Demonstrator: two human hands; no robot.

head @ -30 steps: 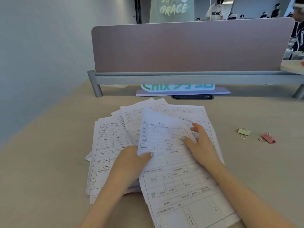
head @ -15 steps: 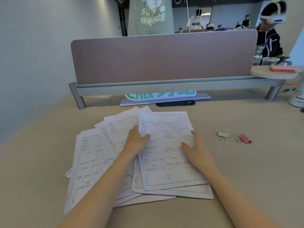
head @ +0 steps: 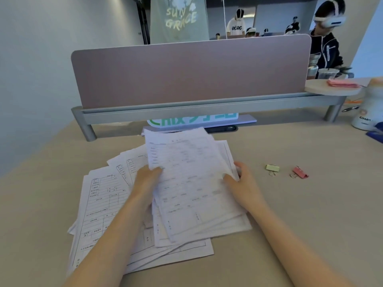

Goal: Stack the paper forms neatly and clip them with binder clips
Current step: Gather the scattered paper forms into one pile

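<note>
A bundle of white printed paper forms [head: 190,183] is held between both hands, its far end raised off the desk. My left hand [head: 145,183] grips the bundle's left edge. My right hand [head: 241,183] grips its right edge. More forms [head: 99,201] lie fanned out loosely on the desk to the left and underneath. A pale yellow binder clip [head: 272,168] and a pink binder clip [head: 300,173] lie on the desk to the right of my right hand, apart from the papers.
The beige desk [head: 310,224] ends at a mauve divider panel [head: 190,73] on a grey rail. A white-and-green sign [head: 192,120] sits under the rail. A white container [head: 367,108] stands far right. A grey wall runs along the left. People stand beyond the divider.
Both hands have closed on the sides of the top sheets and lifted their far end up from the pile. The camera has tilted up a little.
</note>
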